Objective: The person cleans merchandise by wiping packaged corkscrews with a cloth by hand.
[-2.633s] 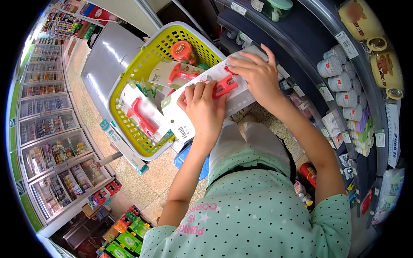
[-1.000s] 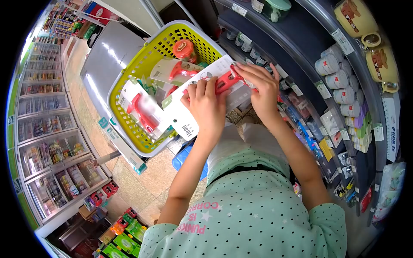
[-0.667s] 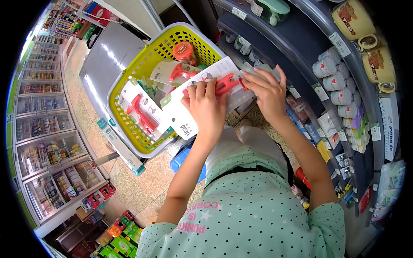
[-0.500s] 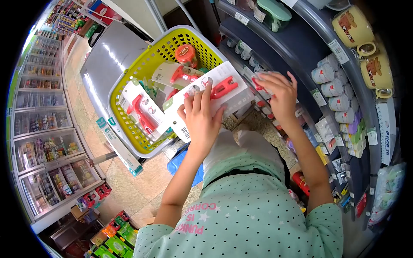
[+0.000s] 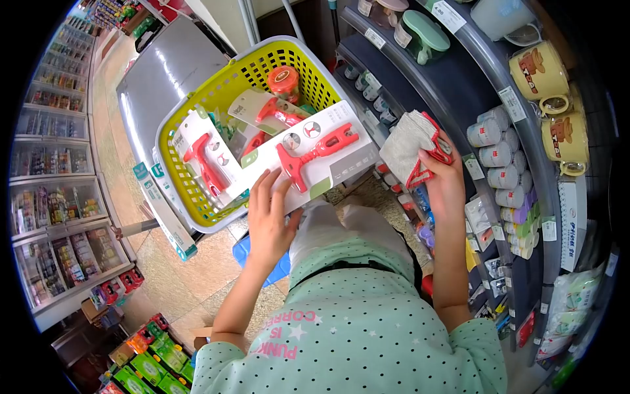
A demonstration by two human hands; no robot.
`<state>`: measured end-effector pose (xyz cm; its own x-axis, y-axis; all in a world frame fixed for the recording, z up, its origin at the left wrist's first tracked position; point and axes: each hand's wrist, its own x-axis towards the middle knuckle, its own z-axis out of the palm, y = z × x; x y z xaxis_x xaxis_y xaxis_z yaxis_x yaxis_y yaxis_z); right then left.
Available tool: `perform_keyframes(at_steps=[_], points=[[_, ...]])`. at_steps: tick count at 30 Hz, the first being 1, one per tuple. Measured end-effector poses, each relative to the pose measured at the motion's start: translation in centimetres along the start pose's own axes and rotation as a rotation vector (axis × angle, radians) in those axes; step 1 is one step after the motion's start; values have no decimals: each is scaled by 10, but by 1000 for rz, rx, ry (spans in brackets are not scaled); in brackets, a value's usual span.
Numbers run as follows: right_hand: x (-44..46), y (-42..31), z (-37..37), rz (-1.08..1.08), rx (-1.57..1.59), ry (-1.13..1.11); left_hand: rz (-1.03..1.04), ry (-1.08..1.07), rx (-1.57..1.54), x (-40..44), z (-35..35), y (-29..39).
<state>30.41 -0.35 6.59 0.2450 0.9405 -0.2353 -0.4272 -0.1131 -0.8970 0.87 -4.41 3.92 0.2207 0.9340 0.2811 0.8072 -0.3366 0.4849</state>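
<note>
My right hand (image 5: 441, 172) is closed on a folded grey cloth (image 5: 408, 146) with red edging, held beside the shelf. My left hand (image 5: 268, 213) is open, its fingertips at the lower edge of a white carded pack (image 5: 341, 165) with a red T-shaped tool (image 5: 319, 146) on it. That pack lies slanted over the right side of a yellow-green basket (image 5: 187, 117). Inside the basket are another carded red tool (image 5: 209, 169), a partly covered one (image 5: 279, 111), and a red-lidded jar (image 5: 283, 80).
Curved dark shelves on my right carry yellow mugs (image 5: 539, 69), several white rolls (image 5: 502, 154), and a green-lidded container (image 5: 423, 34). A grey metal surface (image 5: 167, 69) stands behind the basket. Clear drawers (image 5: 59, 203) line the left. A blue object (image 5: 272, 266) lies below the basket.
The grey cloth now shows in my right hand, turned toward the basket. My left hand has slid down and left off the middle of the carded pack, uncovering the red tool.
</note>
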Motion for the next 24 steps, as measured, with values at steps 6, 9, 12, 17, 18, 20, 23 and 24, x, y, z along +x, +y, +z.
perform_keyframes(at_steps=[6, 9, 12, 17, 18, 20, 23, 24], points=[[-7, 5, -8, 152, 186, -22, 133, 151, -26, -30, 11, -46], [-7, 9, -9, 164, 167, -55, 218, 239, -20, -27, 9, -44], [-8, 8, -8, 152, 165, -37, 289, 329, 14, -23, 4, -38], [-15, -5, -6, 102, 139, 10, 252, 451, 54, -5, -11, -30], [-16, -6, -8, 82, 129, 34, 238, 476, 30, 2, -17, -25], [-17, -10, -14, 43, 113, 29, 208, 543, 0, 13, -25, -19], [-19, -16, -17, 6, 156, 22, 22, 669, -212, 32, -35, 1], [-19, -17, -20, -3, 164, 22, -49, 696, -323, 37, -36, 0]])
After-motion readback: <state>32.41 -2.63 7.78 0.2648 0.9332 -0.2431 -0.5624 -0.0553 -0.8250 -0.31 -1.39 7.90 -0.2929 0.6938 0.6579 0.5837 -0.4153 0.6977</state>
